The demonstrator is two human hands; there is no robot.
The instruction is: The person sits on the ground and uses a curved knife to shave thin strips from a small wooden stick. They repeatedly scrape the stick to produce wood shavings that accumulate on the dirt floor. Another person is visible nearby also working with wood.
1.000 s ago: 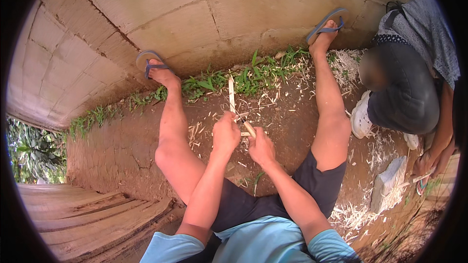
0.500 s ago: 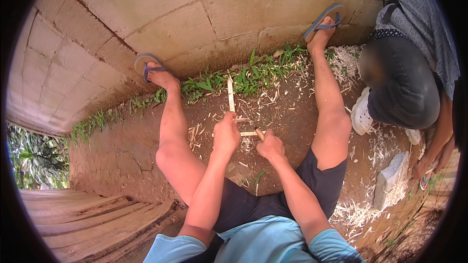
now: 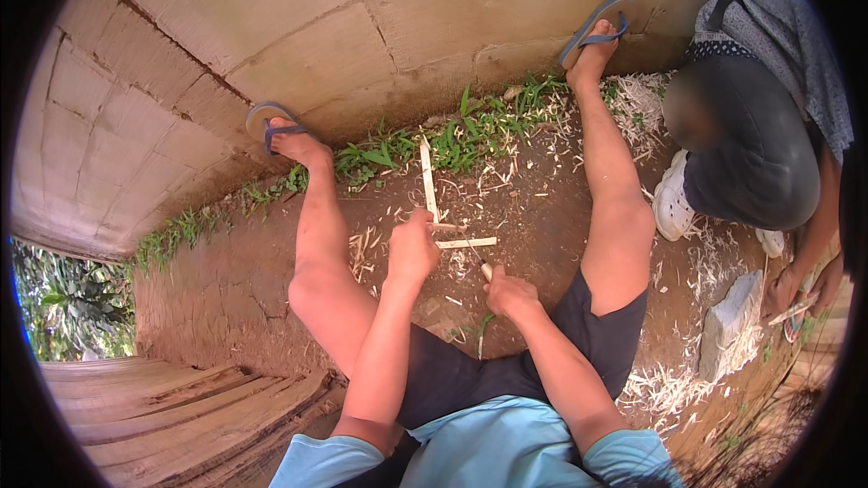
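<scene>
Knife (image 3: 486,269) in right grip (image 3: 512,294), pale strips (image 3: 429,183)

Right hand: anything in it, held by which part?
Yes, a small knife: the right hand holds it by the handle.

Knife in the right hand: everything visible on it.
The knife has a light-brown, wood-looking handle and a thin blade, too small here to show its edge. The right hand grips the handle, hiding its rear. The blade points forward and left, toward a pale wood strip; whether they touch is unclear.
</scene>
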